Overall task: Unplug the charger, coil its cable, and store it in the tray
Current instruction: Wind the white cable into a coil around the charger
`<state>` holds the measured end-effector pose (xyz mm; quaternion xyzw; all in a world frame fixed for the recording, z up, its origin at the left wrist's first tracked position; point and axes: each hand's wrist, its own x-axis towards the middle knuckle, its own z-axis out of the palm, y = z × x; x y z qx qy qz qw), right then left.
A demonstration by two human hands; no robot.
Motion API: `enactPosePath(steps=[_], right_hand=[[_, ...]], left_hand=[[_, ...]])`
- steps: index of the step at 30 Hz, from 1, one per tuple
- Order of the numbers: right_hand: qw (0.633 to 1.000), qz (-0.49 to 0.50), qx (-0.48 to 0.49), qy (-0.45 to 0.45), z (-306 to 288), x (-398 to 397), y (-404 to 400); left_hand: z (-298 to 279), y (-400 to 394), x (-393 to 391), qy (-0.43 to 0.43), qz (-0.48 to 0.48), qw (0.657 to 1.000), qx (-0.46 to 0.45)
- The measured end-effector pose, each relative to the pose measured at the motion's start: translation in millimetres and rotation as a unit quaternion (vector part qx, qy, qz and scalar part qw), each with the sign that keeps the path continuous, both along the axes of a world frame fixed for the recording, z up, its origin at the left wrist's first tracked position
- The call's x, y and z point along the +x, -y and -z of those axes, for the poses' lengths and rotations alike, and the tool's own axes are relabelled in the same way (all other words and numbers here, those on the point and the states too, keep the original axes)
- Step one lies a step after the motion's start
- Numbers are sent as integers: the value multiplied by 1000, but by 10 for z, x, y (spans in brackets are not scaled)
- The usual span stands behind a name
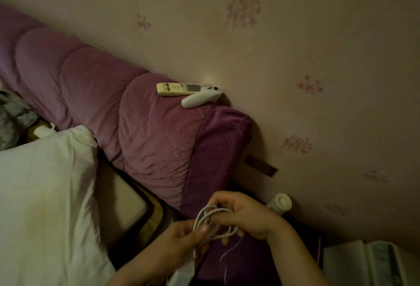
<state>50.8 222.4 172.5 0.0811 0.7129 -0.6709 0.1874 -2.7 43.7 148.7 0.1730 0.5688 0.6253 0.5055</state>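
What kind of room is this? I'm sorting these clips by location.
Most likely a bedroom: a padded purple headboard runs along the wallpapered wall, a white pillow lies below it, and a remote control rests on top.

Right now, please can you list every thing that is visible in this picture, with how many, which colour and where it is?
cable: one, white, looped between both hands, loose end hanging down
remote control: one, cream, on top of the headboard
handheld controller: one, white, beside the remote, its end touching it
headboard: one, purple, padded, along the wall
pillow: one, white, lower left
wall socket: one, dark, on the wall right of the headboard
bottle: one, white, by the wall, partly behind the right hand
wall: pink, flower pattern
left hand: fingers pinching the cable
right hand: fingers holding the loops
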Motion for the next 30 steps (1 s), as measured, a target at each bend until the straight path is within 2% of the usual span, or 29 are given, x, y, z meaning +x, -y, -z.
enactPosePath(steps=[6,10,13,17,20,23,25,28,30], right_hand=[[1000,-5,0,9,46,30,-83],[998,44,-45,-8,-5,56,-232],[996,83,25,-28,-1,120,-316],[989,127,66,-47,93,72,-18],[972,176,110,-109,168,15,286],[956,235,125,-123,203,3,419],[953,237,147,-121,227,2,459],[926,210,269,-159,219,7,471],[927,208,265,-166,176,-6,455]], left_hand=[[-17,-35,-1,-125,-24,989,-76],[-37,-52,-42,-32,-106,992,-61],[57,-67,-118,39,-209,975,-57],[85,-162,-78,35,-283,958,-43],[54,-205,-2,-9,-275,961,-26],[60,-237,30,-42,-266,963,-26],[70,-253,52,-34,-267,963,-26],[56,-253,51,-13,-260,965,-24],[37,-224,35,-2,-246,969,-19]])
